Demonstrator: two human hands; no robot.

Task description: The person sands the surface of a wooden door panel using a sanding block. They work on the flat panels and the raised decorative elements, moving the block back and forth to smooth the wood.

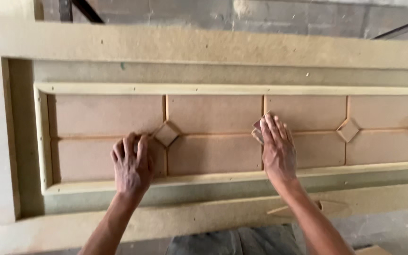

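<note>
Now 2 hands: left hand [131, 165] flat on panel [213, 153], right hand [276, 150] grips 1 diamond piece [259, 130].

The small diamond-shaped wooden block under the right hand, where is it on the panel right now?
In the head view, the small diamond-shaped wooden block sits just right of centre on the brown grooved wooden panel, at a groove crossing, mostly covered by the right hand.

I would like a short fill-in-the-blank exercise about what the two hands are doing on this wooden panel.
1. The left hand rests flat beside a small block of ____ shape.
2. The right hand covers another such block, so ____ blocks show uncovered.
3. The panel is framed by a raised ____.

Missing words: diamond; three; border
</note>
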